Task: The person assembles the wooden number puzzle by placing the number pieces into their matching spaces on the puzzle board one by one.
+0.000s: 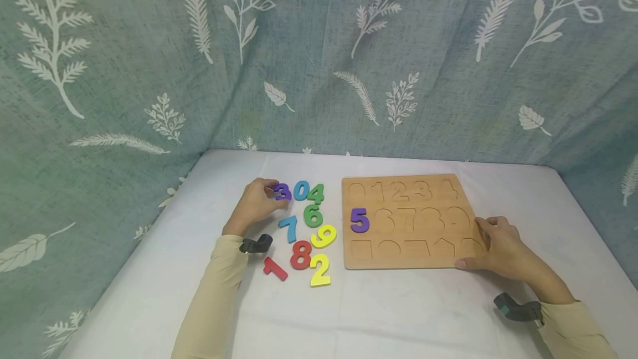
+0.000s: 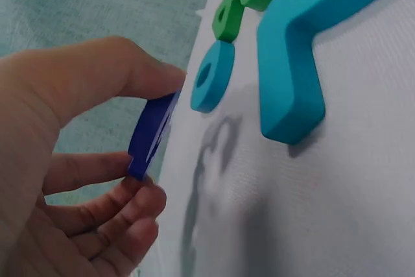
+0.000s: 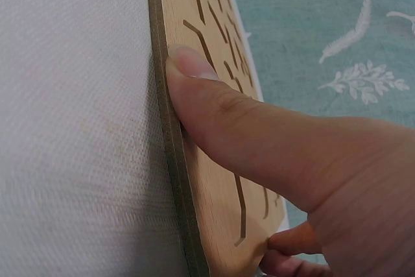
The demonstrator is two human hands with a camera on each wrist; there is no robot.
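My left hand pinches the purple 3 between thumb and fingers, at the left of the loose numbers. In the left wrist view the purple piece is tilted above the cloth, with its shadow below. The right hand holds the wooden board at its lower right corner; in the right wrist view the thumb lies on top of the board and fingertips show at another edge. A purple 5 sits at the left of the board's middle row.
Beside the board lie a blue 0, green 4, green 6, blue 7, yellow 9, red 8, red 1 and yellow 2. A patterned curtain stands behind the white table.
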